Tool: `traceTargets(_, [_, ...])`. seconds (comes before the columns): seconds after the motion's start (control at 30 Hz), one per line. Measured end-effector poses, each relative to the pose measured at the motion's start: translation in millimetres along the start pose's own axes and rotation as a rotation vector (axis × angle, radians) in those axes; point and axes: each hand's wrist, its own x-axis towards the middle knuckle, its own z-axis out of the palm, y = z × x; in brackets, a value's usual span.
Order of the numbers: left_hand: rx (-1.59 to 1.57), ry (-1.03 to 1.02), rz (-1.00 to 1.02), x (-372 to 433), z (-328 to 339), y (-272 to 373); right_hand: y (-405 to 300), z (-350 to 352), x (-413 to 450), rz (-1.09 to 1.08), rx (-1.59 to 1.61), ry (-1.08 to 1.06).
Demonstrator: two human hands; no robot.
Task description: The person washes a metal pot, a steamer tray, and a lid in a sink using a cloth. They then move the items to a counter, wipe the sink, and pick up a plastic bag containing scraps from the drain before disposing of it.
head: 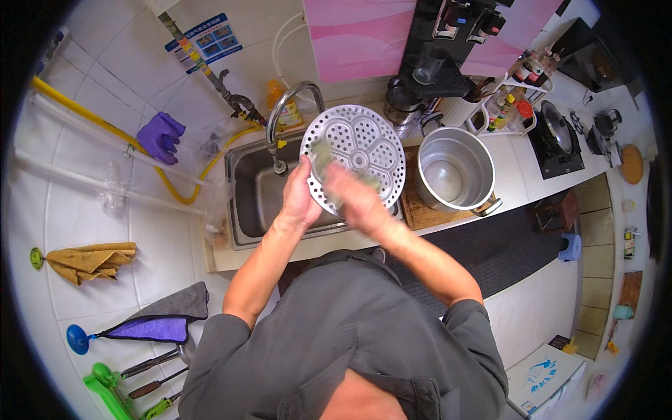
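My left hand grips the left rim of a round perforated aluminium steamer plate, thumb on its upper face. The plate is tilted above the right part of a stainless steel sink. Across the plate's face lies my right hand, blurred by motion, pressing a greenish cleaning pad that shows only as a smear around the fingers. The chrome faucet arches just left of the plate. Right of the plate, a deep aluminium pot stands on a wooden board, its inside visible.
An orange detergent bottle stands behind the sink. A water dispenser and a condiment rack line the back. Farther right is a stove with a lidded pan. Purple gloves hang over a wall pipe at left.
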Motion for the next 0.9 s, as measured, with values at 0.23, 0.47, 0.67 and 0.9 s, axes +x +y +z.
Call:
traceTargets(0.23, [0.016,-0.044,0.019,-10.6,1.5,11.9,8.1,-47.2,16.2,-0.11,-0.178,0.023])
traceTargets(0.47, [-0.04,-0.08,0.025,-9.9,8.2,13.7,26.0,-68.9,-6.1,0.236,-0.3,0.223])
traceTargets(0.67, [-0.016,0.047,-0.058,11.6,-12.9,1.8,-50.2,-11.8,-6.1,-0.036,-0.048,-0.051])
traceTargets(0.9, [-0.062,0.036,-0.005,3.2,-20.9,-2.8,24.4,-90.1,-41.1,0.392,-0.257,0.206])
